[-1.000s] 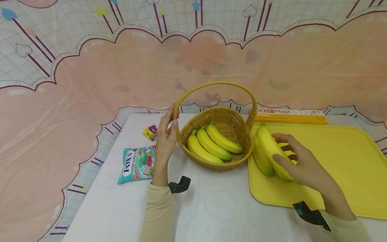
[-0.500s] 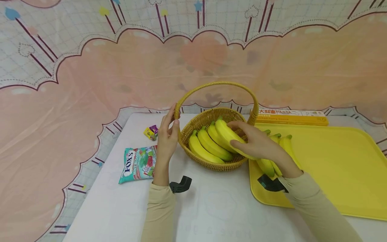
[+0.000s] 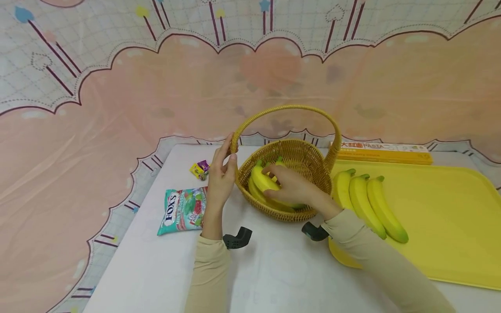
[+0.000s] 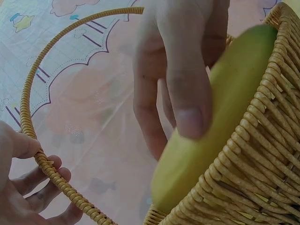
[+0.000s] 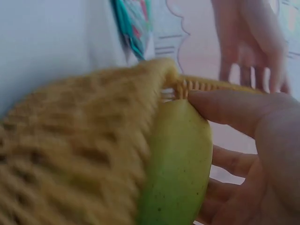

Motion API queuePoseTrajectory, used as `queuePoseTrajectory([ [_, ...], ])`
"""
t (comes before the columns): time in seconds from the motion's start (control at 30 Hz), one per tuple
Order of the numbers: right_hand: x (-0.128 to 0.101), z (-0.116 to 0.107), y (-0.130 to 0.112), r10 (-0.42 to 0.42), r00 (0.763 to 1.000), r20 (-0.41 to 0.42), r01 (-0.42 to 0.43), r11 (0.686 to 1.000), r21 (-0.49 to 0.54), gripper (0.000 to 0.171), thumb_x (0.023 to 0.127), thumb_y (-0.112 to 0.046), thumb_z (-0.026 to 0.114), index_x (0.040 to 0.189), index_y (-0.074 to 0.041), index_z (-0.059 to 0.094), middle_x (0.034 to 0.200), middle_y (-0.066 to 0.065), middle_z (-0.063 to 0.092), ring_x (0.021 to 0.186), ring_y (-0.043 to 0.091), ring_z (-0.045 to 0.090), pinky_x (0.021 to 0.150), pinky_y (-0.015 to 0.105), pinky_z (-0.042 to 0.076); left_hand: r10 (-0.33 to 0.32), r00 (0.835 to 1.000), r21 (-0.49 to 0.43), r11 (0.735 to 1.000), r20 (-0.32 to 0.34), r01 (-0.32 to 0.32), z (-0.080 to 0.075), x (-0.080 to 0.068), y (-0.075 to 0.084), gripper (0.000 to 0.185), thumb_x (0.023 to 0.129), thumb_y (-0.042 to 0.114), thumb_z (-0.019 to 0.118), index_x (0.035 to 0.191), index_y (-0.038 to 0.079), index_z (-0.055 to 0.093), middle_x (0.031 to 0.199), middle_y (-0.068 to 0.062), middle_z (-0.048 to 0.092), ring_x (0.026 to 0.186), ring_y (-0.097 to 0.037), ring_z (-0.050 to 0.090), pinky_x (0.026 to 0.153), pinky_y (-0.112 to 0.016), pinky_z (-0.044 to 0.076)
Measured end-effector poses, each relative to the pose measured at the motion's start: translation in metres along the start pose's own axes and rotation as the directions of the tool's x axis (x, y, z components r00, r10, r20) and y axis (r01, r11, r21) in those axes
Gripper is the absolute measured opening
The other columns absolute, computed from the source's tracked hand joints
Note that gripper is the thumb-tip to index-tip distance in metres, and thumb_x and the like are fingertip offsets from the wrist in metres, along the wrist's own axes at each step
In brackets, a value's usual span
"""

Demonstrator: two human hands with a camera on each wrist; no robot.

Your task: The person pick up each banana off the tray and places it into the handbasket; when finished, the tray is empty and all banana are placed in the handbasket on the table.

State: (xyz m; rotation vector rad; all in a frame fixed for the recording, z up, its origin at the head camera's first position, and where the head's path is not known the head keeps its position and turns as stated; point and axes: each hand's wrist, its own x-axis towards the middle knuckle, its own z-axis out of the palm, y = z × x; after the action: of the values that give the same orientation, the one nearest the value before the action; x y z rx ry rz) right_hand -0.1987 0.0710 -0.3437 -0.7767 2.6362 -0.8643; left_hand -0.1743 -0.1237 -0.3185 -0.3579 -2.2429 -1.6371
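My left hand [image 3: 221,180] holds the left side of the basket's handle [image 3: 291,107], thumb and fingers about it. Inside the woven basket [image 3: 313,167], my right hand [image 3: 293,184] grips a yellow banana [image 3: 261,179] with a green tip, on top of other bananas that it partly hides. The left wrist view has this banana [image 4: 206,136] slanting just inside the rim, right thumb on its near side. In the right wrist view the banana's greenish end [image 5: 176,164] shows beside the blurred basket wall [image 5: 79,145]. Three bananas [image 3: 364,202] lie on the yellow tray [image 3: 446,213].
A teal candy bag [image 3: 183,211] lies left of the basket, partly behind the left arm. Several small wrapped candies [image 3: 198,170] are behind it. A pasta box [image 3: 385,154] stands along the tray's far edge. A patterned cloth [image 3: 188,100] hangs behind the table.
My right hand has carried a banana from the tray leftward into the basket, onto the bananas there. My left hand has stayed on the handle.
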Motion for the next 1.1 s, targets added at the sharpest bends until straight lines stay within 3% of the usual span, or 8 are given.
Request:
queuePoseTrajectory([
  [0.23, 0.007, 0.021, -0.002, -0.027, 1.0, -0.005, 0.028, 0.999, 0.034, 0.051, 0.089, -0.031, 0.064, 0.132, -0.009, 0.047, 0.122, 0.01, 0.058, 0.106, 0.022, 0.058, 0.092, 0.038, 0.05, -0.004, 1.0, 0.004, 1.0, 0.0, 0.004, 0.0, -0.001, 0.001, 0.046, 0.101, 0.01, 0.042, 0.146, 0.013, 0.037, 0.136, -0.016, 0.046, 0.124, -0.025, 0.047, 0.103, -0.043, 0.046],
  [0.43, 0.001, 0.022, 0.004, 0.005, 0.999, -0.041, 0.0, 0.991, 0.131, 0.047, 0.093, -0.033, 0.057, 0.132, -0.008, 0.049, 0.125, 0.011, 0.058, 0.111, 0.025, 0.058, 0.094, 0.041, 0.05, -0.011, 1.0, -0.016, 1.0, 0.006, 0.011, 0.001, 0.0, -0.001, 0.046, 0.1, 0.01, 0.042, 0.146, 0.013, 0.037, 0.138, -0.014, 0.045, 0.124, -0.024, 0.047, 0.103, -0.042, 0.045],
  [0.7, -0.032, -0.002, 0.023, 0.04, 0.989, -0.142, -0.011, 0.981, 0.196, 0.041, 0.095, -0.028, 0.055, 0.131, -0.008, 0.051, 0.126, 0.01, 0.059, 0.107, 0.023, 0.058, 0.088, 0.041, 0.051, -0.006, 1.0, -0.002, 1.0, -0.012, 0.006, 0.001, 0.0, 0.001, 0.046, 0.1, 0.01, 0.042, 0.146, 0.011, 0.037, 0.136, -0.016, 0.046, 0.125, -0.026, 0.047, 0.103, -0.043, 0.045],
  [0.97, -0.074, -0.031, 0.054, 0.144, 0.961, -0.238, -0.083, 0.965, 0.25, 0.035, 0.098, -0.032, 0.05, 0.126, -0.012, 0.052, 0.118, 0.009, 0.061, 0.109, 0.023, 0.056, 0.091, 0.044, 0.048, -0.016, 1.0, -0.002, 1.0, -0.019, 0.016, 0.004, 0.0, 0.003, 0.046, 0.1, 0.013, 0.043, 0.146, 0.013, 0.037, 0.136, -0.016, 0.046, 0.125, -0.026, 0.047, 0.104, -0.042, 0.044],
  [1.1, -0.096, -0.043, 0.071, 0.173, 0.942, -0.287, -0.105, 0.966, 0.237, 0.039, 0.099, -0.033, 0.047, 0.129, -0.008, 0.05, 0.122, 0.012, 0.059, 0.112, 0.027, 0.055, 0.09, 0.043, 0.047, -0.025, 0.999, -0.006, 1.0, -0.021, 0.025, 0.006, 0.0, 0.003, 0.046, 0.1, 0.012, 0.043, 0.146, 0.014, 0.037, 0.137, -0.015, 0.046, 0.125, -0.025, 0.047, 0.104, -0.042, 0.044],
])
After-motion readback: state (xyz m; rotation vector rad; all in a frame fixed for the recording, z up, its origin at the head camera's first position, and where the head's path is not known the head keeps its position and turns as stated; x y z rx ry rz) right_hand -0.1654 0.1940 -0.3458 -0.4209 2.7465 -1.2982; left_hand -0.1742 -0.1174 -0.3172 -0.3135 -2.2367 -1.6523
